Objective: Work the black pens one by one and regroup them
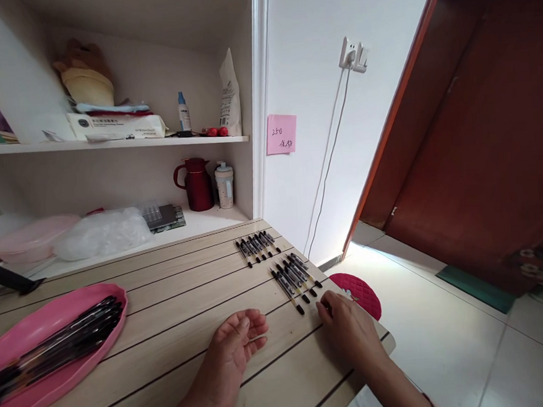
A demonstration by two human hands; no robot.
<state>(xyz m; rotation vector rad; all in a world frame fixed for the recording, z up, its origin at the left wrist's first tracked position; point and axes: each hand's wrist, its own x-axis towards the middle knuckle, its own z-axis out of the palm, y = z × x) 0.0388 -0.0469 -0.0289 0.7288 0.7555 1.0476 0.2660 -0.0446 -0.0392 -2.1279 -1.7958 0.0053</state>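
Observation:
My left hand rests on the wooden table, palm half up, fingers loosely curled, and I see nothing in it. My right hand lies near the table's right edge, fingertips close to a row of several black pens; its fingers look bent, and I cannot make out anything in them. A second row of black pens lies farther back. A pink oval tray with several black pens in it sits at the left.
Behind the table are shelves with a red jug, a small cup, plastic bags, a box and a bottle. A pink sticky note hangs on the wall. Right of the table are a red stool, tiled floor and a brown door.

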